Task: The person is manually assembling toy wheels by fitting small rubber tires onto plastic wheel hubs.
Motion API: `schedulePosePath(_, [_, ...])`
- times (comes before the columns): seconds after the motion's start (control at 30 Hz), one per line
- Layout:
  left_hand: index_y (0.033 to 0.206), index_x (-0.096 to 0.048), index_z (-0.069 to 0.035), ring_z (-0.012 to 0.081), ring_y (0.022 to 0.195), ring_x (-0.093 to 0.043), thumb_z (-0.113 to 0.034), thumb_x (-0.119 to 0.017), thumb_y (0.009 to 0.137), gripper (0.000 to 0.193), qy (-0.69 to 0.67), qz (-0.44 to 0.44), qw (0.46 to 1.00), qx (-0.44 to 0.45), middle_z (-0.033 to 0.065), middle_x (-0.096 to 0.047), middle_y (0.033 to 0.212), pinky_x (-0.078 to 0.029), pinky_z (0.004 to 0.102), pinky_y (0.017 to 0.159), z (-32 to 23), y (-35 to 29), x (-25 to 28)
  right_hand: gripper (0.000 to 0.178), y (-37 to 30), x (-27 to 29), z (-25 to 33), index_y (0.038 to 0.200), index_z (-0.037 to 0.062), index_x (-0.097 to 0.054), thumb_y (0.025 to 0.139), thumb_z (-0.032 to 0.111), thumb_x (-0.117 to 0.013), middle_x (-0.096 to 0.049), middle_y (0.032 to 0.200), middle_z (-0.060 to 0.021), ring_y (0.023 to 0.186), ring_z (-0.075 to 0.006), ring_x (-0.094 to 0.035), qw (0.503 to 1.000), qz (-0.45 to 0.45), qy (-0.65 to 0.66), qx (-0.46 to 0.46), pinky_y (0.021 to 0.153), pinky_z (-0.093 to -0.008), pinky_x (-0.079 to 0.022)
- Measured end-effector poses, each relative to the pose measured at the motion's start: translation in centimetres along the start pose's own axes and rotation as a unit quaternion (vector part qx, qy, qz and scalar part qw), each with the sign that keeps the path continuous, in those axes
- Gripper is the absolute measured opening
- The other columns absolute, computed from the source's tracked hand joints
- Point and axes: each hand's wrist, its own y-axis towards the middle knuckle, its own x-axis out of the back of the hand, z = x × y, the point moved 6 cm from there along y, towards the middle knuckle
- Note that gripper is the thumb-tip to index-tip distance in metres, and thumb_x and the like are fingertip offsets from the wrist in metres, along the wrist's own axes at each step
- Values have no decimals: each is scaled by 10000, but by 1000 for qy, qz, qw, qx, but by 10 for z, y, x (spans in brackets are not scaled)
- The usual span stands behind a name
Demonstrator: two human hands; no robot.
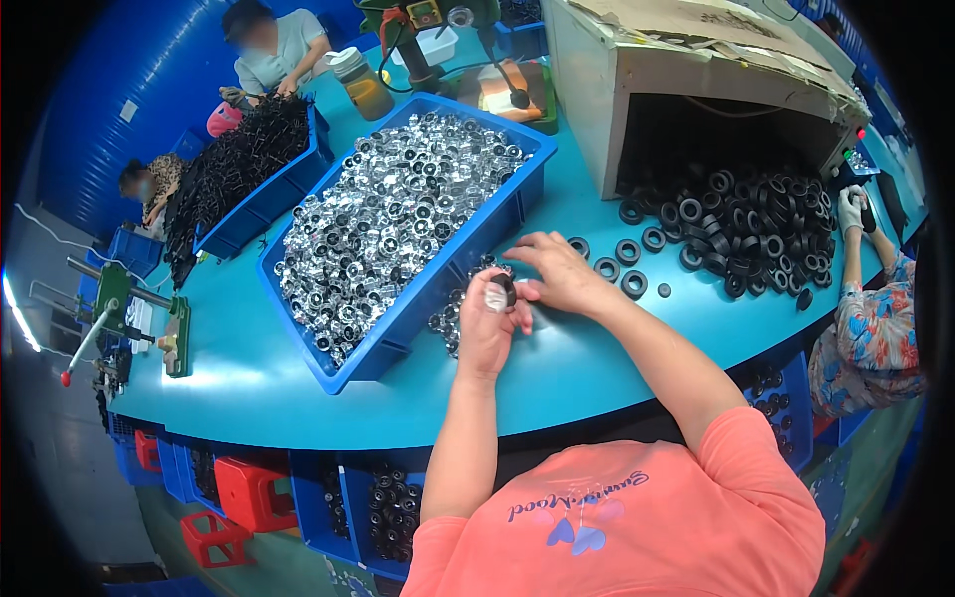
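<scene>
My left hand (485, 323) is closed on a black ring (505, 289), pinched upright near the fingertips. White covering shows on its thumb. Just beside it, my right hand (562, 271) has its fingers curved and apart, the fingertips close to the ring; I see nothing held in them. Under and behind the hands lies a small heap of clear and black round parts (446, 323), partly hidden by my left hand. Several loose black rings (627, 251) lie on the table to the right of my right hand.
A blue crate (398, 343) full of clear parts stands left of my hands. A large pile of black rings (761, 234) spills from an open box-like housing (587, 99). Hand presses stand far left (119, 308) and at the back (423, 75). Co-workers sit at left and right.
</scene>
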Motion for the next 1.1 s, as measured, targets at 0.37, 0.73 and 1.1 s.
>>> schedulePosePath(0.37, [1328, -592, -42, 174, 763, -538, -613, -364, 1105, 654, -241, 71, 965, 74, 113, -616, 1039, -475, 338, 679, 16, 3, 5, 352, -2, -29, -4, 1176, 110, -751, 824, 93, -761, -681, 1128, -109, 1083, -339, -628, 997, -65, 9, 47, 959, -437, -538])
schedulePosePath(0.73, [1375, -584, -17, 178, 853, -562, -446, -411, 1140, 519, -234, 13, 970, 64, 148, -642, 1130, -491, 334, 757, 17, 5, 14, 347, -11, 45, 12, 1194, 21, -740, 849, -8, -753, -675, 1073, -64, 880, -133, -679, 947, -98, 304, -44, 836, -271, -589])
schedulePosePath(1.1, [1369, -586, -18, 184, 851, -568, -405, -451, 1130, 474, -229, -2, 971, 65, 154, -654, 1123, -491, 342, 759, 20, 8, 17, 382, -25, 6, -17, 1238, -3, -686, 864, -19, -758, -662, 1103, -21, 944, -68, -643, 863, -54, 487, -122, 858, -229, -556])
